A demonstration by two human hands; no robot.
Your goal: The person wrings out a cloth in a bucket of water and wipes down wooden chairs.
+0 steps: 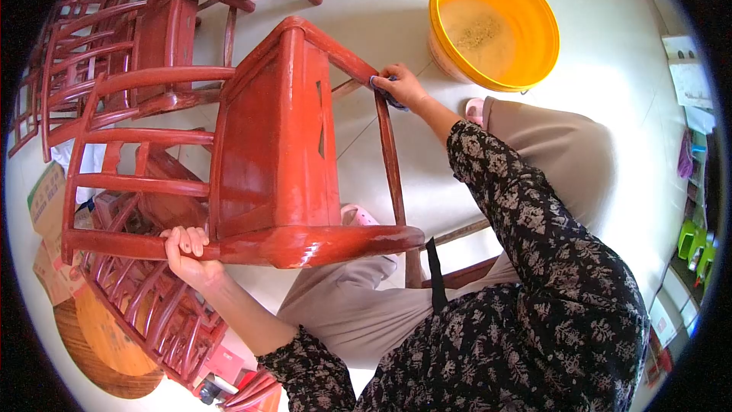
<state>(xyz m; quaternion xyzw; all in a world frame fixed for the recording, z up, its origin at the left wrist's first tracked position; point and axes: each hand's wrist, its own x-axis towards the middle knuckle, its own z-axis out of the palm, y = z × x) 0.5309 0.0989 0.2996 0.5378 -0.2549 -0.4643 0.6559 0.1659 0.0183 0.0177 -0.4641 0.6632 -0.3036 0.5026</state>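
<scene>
A red wooden chair [305, 130] is tipped on its side in front of me, its slatted back toward the left. My left hand [191, 253] is wrapped round the lower rail of the chair's back. With its fingers closed, my right hand [402, 87] presses a dark blue cloth [390, 98] against a chair leg near the upper right. Most of the cloth is hidden under that hand. The chair's surface looks glossy near the lower corner.
A yellow bucket [534, 34] with cloudy water stands on the tiled floor at the upper right. More red chairs [164, 38] crowd the left side. Flattened cardboard [49, 206] and a round wooden piece [107, 343] lie lower left. Shelves with items line the right edge.
</scene>
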